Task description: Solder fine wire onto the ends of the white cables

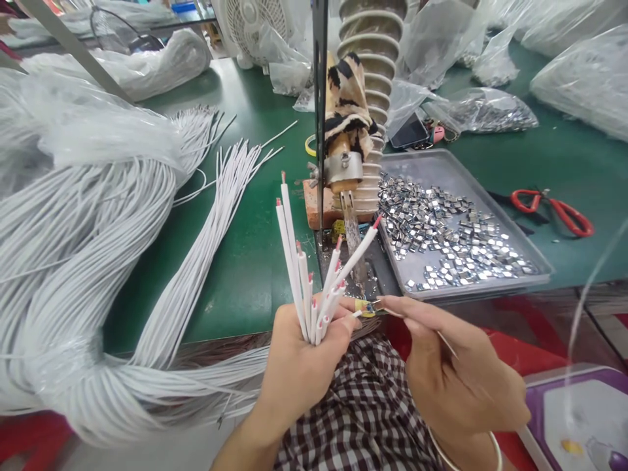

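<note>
My left hand (299,360) is closed round a bunch of several white wires (307,281) whose red-tipped ends fan upward. My right hand (456,373) pinches a thin tool (375,307) with a yellow and metal tip, which touches one wire end beside my left thumb. Both hands hover over my checked lap at the table's front edge. Just beyond them stands a soldering iron (346,176) clamped upright on a post, its tip pointing down.
A grey tray (515,229) of several small shiny metal pieces lies right of the iron. Red-handled scissors (554,209) lie further right. A large heap of white wires (88,261) fills the left. Plastic bags and a fan (255,26) sit at the back.
</note>
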Demonstrator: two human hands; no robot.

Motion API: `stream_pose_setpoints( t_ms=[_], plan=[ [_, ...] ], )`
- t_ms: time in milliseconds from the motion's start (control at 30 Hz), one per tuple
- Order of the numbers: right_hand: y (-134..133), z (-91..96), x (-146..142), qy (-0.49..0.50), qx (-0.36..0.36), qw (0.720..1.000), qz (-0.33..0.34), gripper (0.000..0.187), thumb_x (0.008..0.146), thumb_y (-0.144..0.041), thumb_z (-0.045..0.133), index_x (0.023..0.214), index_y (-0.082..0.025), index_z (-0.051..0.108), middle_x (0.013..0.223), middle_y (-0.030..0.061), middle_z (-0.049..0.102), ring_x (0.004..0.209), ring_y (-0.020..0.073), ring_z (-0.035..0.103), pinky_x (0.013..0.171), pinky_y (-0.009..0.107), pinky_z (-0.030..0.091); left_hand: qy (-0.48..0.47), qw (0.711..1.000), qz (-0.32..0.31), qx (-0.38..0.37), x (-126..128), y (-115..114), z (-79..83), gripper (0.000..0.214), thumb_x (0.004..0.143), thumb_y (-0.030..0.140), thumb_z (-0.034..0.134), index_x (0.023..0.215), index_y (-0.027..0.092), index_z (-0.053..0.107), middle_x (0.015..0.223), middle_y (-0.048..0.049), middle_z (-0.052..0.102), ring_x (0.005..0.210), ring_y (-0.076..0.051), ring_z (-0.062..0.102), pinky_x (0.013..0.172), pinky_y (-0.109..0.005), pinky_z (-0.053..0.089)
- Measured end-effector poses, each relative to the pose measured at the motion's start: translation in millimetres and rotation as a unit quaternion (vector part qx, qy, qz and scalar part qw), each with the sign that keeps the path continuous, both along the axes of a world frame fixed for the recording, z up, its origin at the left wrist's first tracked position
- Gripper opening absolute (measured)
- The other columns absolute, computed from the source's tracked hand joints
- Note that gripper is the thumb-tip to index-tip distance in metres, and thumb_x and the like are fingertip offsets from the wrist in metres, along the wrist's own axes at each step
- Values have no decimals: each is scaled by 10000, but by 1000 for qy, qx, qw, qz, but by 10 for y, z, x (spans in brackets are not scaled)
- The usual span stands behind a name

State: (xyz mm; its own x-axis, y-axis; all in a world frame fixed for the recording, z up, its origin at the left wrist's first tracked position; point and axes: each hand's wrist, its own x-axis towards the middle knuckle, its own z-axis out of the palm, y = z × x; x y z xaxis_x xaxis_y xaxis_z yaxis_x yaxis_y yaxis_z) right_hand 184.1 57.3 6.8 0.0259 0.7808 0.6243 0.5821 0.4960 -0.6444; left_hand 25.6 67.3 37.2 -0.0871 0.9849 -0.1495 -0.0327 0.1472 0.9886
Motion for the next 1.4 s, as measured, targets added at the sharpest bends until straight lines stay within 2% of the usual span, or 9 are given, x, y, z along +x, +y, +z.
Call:
stream_pose_setpoints(
  t_ms=[133, 333, 567, 733, 900, 1067, 1167, 1300, 1400],
  plan=[
    [-1, 78, -25, -68, 77, 995, 13, 487, 804, -1, 715, 1229, -231, 662, 1198, 41, 735, 1034, 207, 738, 954, 329, 629, 4, 1000, 6, 13, -13, 35, 8, 174, 754, 166, 595, 583, 166, 627, 756, -22, 764, 379, -33, 274, 361, -222, 170],
    [49, 126, -82, -89, 92, 991, 25, 535, 803, 3, 724, 1293, -198, 643, 1242, 71, 676, 1061, 184, 719, 1004, 279, 612, -2, 1000, 13, 23, -18, 44, 20, 172, 763, 159, 606, 592, 167, 624, 738, -10, 755, 392, -35, 254, 360, -219, 167],
    [35, 61, -63, -86, 91, 991, 38, 680, 809, 24, 697, 1416, -246, 555, 1274, 76, 652, 1062, 206, 720, 1000, 322, 626, 10, 999, 12, 42, -24, 75, 60, 189, 764, 153, 601, 577, 174, 620, 733, -6, 758, 400, -45, 291, 391, -224, 255],
    [30, 112, -81, -87, 101, 991, 28, 547, 841, -16, 687, 1338, -239, 627, 1212, 74, 699, 999, 204, 738, 940, 333, 653, 13, 1000, 10, 26, -48, 55, 73, 178, 764, 164, 600, 588, 174, 626, 799, -25, 778, 412, -57, 353, 371, -226, 201],
    [9, 163, -81, -99, 96, 990, 7, 341, 799, 17, 723, 1110, -123, 729, 1163, 79, 722, 993, 150, 726, 1029, 227, 580, 7, 1000, 10, -3, -23, 39, 112, 162, 730, 153, 602, 571, 176, 615, 681, -6, 741, 436, -73, 413, 412, -221, 307],
    [74, 78, -97, -56, 126, 990, 23, 414, 794, 15, 724, 1179, -137, 714, 1171, 75, 722, 978, 158, 732, 973, 238, 616, -7, 1000, 23, -7, -25, 77, 112, 176, 723, 152, 611, 553, 189, 638, 801, -35, 785, 594, -142, 603, 450, -225, 361],
    [124, 35, -121, -35, 125, 991, 24, 474, 808, 21, 706, 1234, -188, 694, 1184, 73, 715, 975, 175, 739, 919, 284, 650, 5, 1000, 1, -8, -67, 110, 97, 175, 735, 167, 616, 576, 202, 679, 674, -16, 737, 590, -154, 607, 485, -239, 401],
    [160, 22, -145, -12, 128, 991, 37, 495, 813, 25, 697, 1258, -192, 684, 1199, 75, 701, 1001, 176, 734, 920, 288, 652, -6, 1000, 5, -8, -99, 138, 81, 169, 735, 205, 632, 583, 225, 704, 368, 47, 449, 564, -184, 600, 546, -260, 454],
    [166, 35, -155, -6, 123, 991, 43, 459, 812, 12, 710, 1226, -184, 697, 1202, 69, 696, 1010, 167, 728, 931, 268, 644, -16, 1000, 9, -5, -106, 134, 75, 177, 733, 196, 634, 577, 224, 711, 430, 24, 531, 662, -209, 656, 625, -281, 501]
  ],
)
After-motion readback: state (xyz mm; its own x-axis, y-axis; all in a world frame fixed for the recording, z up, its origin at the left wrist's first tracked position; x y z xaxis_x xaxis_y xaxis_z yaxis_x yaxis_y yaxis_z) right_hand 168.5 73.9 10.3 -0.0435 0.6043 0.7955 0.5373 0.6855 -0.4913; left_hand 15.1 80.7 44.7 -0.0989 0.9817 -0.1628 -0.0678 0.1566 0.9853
